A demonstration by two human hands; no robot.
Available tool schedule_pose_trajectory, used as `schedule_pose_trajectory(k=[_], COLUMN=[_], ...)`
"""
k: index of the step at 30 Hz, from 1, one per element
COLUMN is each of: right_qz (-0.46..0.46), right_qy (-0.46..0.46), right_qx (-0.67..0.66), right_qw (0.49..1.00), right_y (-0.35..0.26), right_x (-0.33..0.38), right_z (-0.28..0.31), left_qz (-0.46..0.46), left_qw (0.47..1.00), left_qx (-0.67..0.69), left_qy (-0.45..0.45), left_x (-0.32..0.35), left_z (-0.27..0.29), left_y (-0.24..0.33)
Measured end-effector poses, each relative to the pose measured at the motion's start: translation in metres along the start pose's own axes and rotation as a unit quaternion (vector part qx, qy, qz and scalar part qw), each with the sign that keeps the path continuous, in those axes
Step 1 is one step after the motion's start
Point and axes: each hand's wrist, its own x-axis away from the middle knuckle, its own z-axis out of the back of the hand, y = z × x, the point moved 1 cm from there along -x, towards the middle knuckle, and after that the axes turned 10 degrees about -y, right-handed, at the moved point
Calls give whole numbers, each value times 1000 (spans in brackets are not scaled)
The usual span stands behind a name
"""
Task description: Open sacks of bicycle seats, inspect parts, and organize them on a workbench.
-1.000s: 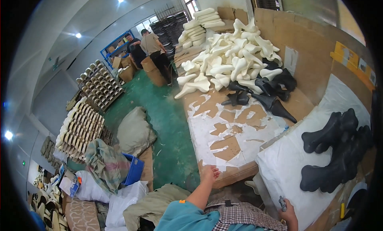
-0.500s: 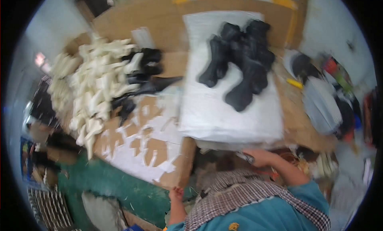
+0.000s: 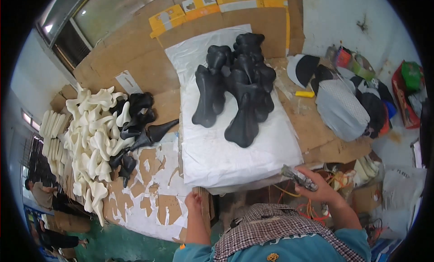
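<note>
My right hand [image 3: 318, 189] grips a worn, grey, elongated hand tool [image 3: 300, 178] in front of the near right corner of the white padded sheet [image 3: 203, 160]. The tool's exact kind cannot be made out. At the front edge of the worktable, left of that sheet, my left hand [image 3: 193, 202] is closed with curled fingers; whether anything is in it is hidden. Several black bone-shaped pieces [image 3: 244, 121] lie heaped on the sheet, out of reach of both hands. Leftward is a large pile of cream bone-shaped pieces [image 3: 92, 135], with more black pieces [image 3: 142, 137] beside it.
Torn white paper [image 3: 135, 216] covers the cardboard tabletop on the left. Caps [image 3: 341, 106] and a yellow object [image 3: 304, 94] lie at the right. Orange cords [image 3: 312, 212] hang below the table edge. A cardboard wall [image 3: 135, 67] stands behind; two people [image 3: 43, 196] are at far left.
The view has shifted and become sharper. My right hand has come up with the tool, which now shows more fully. My left hand has risen to the table's front edge.
</note>
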Motion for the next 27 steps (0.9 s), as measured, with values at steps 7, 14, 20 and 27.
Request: schedule_pose_trajectory(k=[7,14,20,27], right_qz=[68,-8,-32,-7], right_qy=[181,60,170,246], right_qx=[-80,76,36,-11], right_qw=[978,995,984,969], right_y=[-33,-42,-51,-73], right_x=[-10,-11,-19,-14], right_z=[27,4,-31,-61], left_qz=[-60,-44,-31,-316], left_qw=[995,976,900,674], left_qx=[-68,-151,-315,-545], left_qy=[-46,-150,-299,-387], left_x=[-40,-111,-125,-124], left_z=[-139,-214,-327,-364], left_y=[73,99,82,22])
